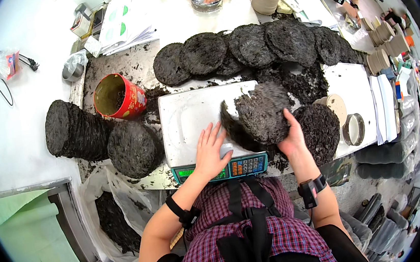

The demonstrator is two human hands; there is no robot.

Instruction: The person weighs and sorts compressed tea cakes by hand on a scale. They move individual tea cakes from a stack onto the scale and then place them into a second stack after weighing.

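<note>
Disc (265, 117), dark and blurred, shows over scale (184, 126); right grip (291, 135) cups its edge, apparently for support; left grip (211, 152) splayed, holding nothing.

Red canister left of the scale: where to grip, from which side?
Probably the red canister's rim and upper wall, coming from the right with the left hand: thumb inside the open mouth, fingers outside. The curved wall is exposed on that scale-facing side, with dark crumbs beside it; a dark disc crowds its near side.
</note>
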